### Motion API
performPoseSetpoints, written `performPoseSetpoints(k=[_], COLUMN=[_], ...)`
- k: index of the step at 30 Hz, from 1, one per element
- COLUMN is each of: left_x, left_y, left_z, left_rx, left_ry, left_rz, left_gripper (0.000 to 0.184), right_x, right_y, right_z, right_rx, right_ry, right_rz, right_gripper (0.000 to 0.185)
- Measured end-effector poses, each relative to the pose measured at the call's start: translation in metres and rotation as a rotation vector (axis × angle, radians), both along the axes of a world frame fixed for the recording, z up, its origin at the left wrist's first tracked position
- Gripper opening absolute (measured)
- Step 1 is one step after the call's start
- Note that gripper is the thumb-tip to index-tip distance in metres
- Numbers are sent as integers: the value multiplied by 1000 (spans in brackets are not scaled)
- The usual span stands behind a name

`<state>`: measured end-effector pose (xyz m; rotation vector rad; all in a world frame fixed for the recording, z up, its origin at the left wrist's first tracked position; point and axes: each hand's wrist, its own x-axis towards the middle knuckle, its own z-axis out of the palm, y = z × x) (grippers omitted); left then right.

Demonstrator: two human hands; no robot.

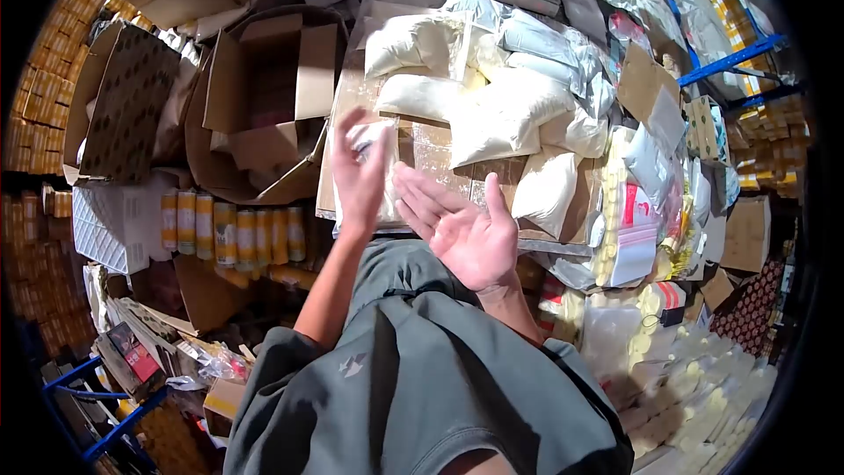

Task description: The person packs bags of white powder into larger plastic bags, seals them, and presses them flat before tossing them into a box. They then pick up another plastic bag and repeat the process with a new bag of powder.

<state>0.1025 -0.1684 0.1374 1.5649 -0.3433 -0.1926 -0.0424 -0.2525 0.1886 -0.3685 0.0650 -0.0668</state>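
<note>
My left hand [359, 178] is raised over the near left edge of the worktable [426, 148], its fingers apart and a little blurred. Just behind it lies a pale plastic bag [387, 198], partly hidden by the hand; I see no grip on it. To the right, my right hand [470, 237] is held palm up, fingers stretched out and thumb spread, with nothing in it. The two hands are close but do not touch. Beyond them, several plump bags of cream-coloured powder [505, 114] are heaped on the table.
An open cardboard box [264, 79] stands left of the table, above a row of yellow-labelled cans [224, 233]. Stacked packets [629, 220] crowd the right side. Blue shelf frames [734, 60] rise at the far right. Pale packs [694, 396] are piled lower right.
</note>
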Motion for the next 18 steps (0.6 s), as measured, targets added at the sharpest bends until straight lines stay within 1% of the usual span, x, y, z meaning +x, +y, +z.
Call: performPoseSetpoints(k=[1,2,4,5,6,7,8,9,10,12,13,14,16,17,18], left_x=[15,24,17,5,-11,-30,-46,-50,-52,-34,-24,-5,10,2,-3], left_y=[9,13,12,10,7,1,-1,-3,-9,-13,1,15,37,32,30], left_z=[-11,-15,7,25,46,65,61,63,55,-25,-39,-53,-139,-111,-112], left_rx=[89,175,26,72,104,44,37,252,548,722,861,991,994,555,274], left_ry=[-29,-60,-106,-189,-314,-491,-555,-781,-940,-537,-395,-261,-506,37,339], left_rz=[41,85,63,31,-31,-108,-264,-430,-476,-349,-386,-410,-288,-304,-379], left_gripper=[46,42,41,42,40,40,46,55,58,58,59,60,61,64,68], right_x=[-2,-1,-1,2,6,9,12,11,10,15,9,6,2,4,10], right_y=[3,3,3,1,-1,-3,-5,-1,3,-8,-15,-18,-21,-19,-16], right_z=[8,7,3,3,-1,-16,-27,-19,-11,-25,-33,-24,-8,-11,-15], right_rx=[223,187,126,240,264,261,257,140,21,123,182,316,193,-186,-564], right_ry=[4,17,44,70,148,140,134,207,280,251,210,91,42,93,142], right_rz=[-6,-12,-46,-30,-49,-45,-39,-156,-272,-126,-138,-141,-156,-210,-253], right_gripper=[87,87,87,83,80,79,77,77,76,77,79,77,73,70,68])
